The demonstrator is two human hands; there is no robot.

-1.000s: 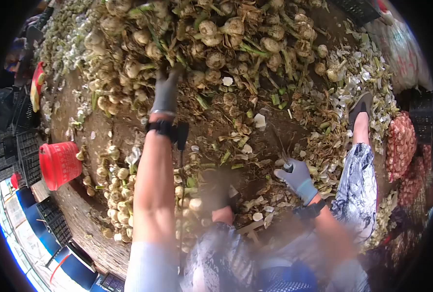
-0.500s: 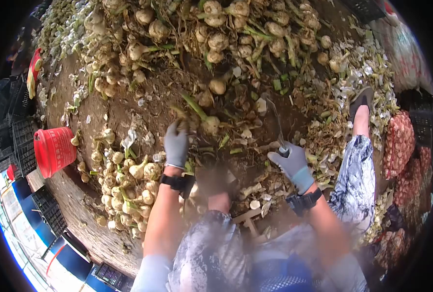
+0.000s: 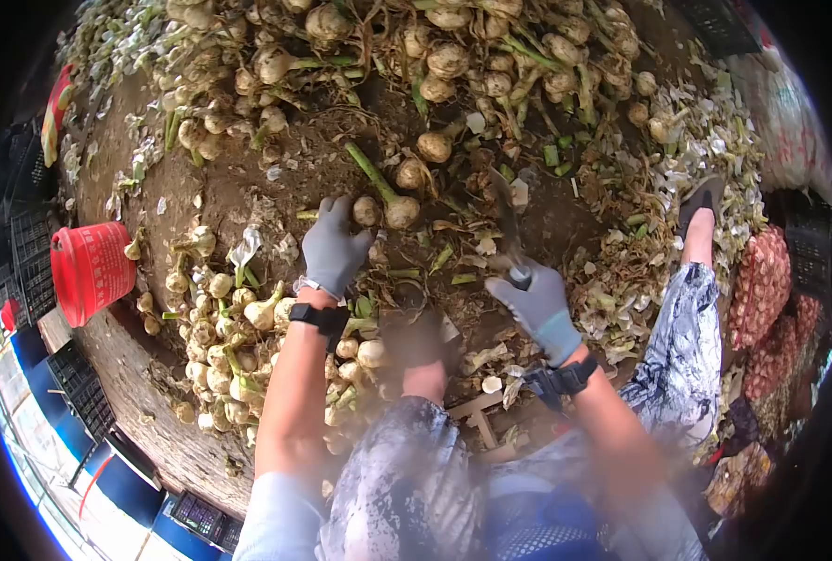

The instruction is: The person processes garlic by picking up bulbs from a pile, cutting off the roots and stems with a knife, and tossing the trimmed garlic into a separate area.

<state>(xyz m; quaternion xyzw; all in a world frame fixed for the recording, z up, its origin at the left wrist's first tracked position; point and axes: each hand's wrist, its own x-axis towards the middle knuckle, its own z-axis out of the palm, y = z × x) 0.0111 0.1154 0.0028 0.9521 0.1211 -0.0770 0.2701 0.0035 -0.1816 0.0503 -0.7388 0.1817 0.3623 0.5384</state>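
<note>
My left hand [image 3: 335, 247], in a grey glove, is closed over the stalk of a garlic bulb [image 3: 366, 211]. The bulb shows to the right of the fingers, and a bit of stalk pokes out on the left. Touching or close beside it lies another garlic bulb [image 3: 402, 212] with a long green stem. My right hand [image 3: 537, 309], also gloved, is wrapped round the handle of a knife [image 3: 507, 220], its thin blade pointing away from me. Just beyond lie two loose garlic bulbs, one of them round and pale [image 3: 435, 146].
A big heap of garlic with stalks [image 3: 449, 61] spreads across the far side. Trimmed bulbs form a pile [image 3: 220, 360] at my left. A red bucket [image 3: 93, 271] and black crates [image 3: 79, 383] stand farther left. Peelings [image 3: 622, 271] and filled net bags [image 3: 760, 280] are on the right.
My left hand has closed on a garlic bulb and its stalk. The knife in my right hand has swung leftward, with its blade showing more broadly. The whole view has shifted slightly.
</note>
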